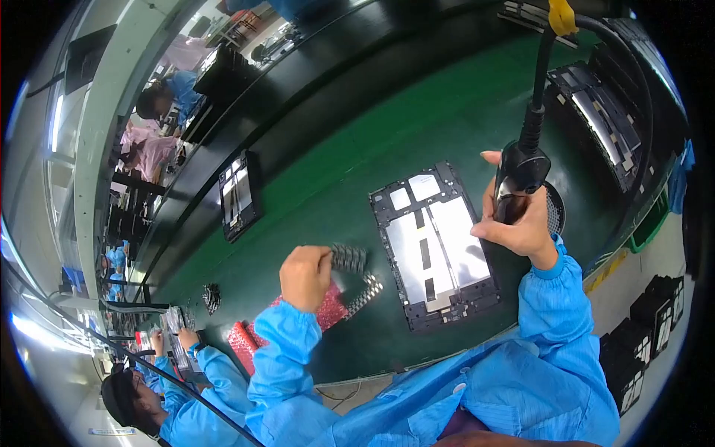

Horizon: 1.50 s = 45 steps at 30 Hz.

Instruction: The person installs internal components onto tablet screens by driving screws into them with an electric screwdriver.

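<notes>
In my right hand [521, 223] I grip a black corded handheld tool [523, 167], its cable rising from the top; its lower end is hidden by my fingers. It is over the right edge of an open tablet-like device [439, 249], which lies flat with a black frame and silvery panels. To the left of that device, my left hand [305, 277] is closed at the end of a grey, ridged strip [348, 258]. A chain of small shiny pieces [365, 294] trails below it, beside a red bubble-wrap sheet [331, 307].
A similar device [238, 195] lies to the far left, and stacked ones [596, 123] stand at right. A round mesh dish [555, 210] is partly behind my right hand. Dark small parts [211, 298] lie at left. A co-worker [149, 402] sits at lower left.
</notes>
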{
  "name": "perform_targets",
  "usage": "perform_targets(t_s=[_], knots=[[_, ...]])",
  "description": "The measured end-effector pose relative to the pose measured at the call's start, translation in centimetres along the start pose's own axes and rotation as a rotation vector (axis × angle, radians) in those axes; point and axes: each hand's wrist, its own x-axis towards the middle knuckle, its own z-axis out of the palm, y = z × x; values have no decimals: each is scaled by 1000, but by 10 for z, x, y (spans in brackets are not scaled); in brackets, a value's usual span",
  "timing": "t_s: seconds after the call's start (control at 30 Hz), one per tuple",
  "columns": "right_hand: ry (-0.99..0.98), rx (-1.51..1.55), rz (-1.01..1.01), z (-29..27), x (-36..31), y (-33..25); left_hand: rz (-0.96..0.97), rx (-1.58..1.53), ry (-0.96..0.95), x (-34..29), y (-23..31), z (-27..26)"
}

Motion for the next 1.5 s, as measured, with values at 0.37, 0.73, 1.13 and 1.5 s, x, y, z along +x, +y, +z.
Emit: perform_targets(t_s=[0.37,0.73,1.13,1.5], knots=[[122,-212,8,-15,-2,-8,121,-348,298,-47,53,50],[326,-116,-132,-71,28,-39,2,-366,407,-40,57,73],[311,-118,-79,-71,38,-22,298,-732,217,-33,133,82],[281,-322,-151,-78,43,1,133,-919,242,-5,142,81]])
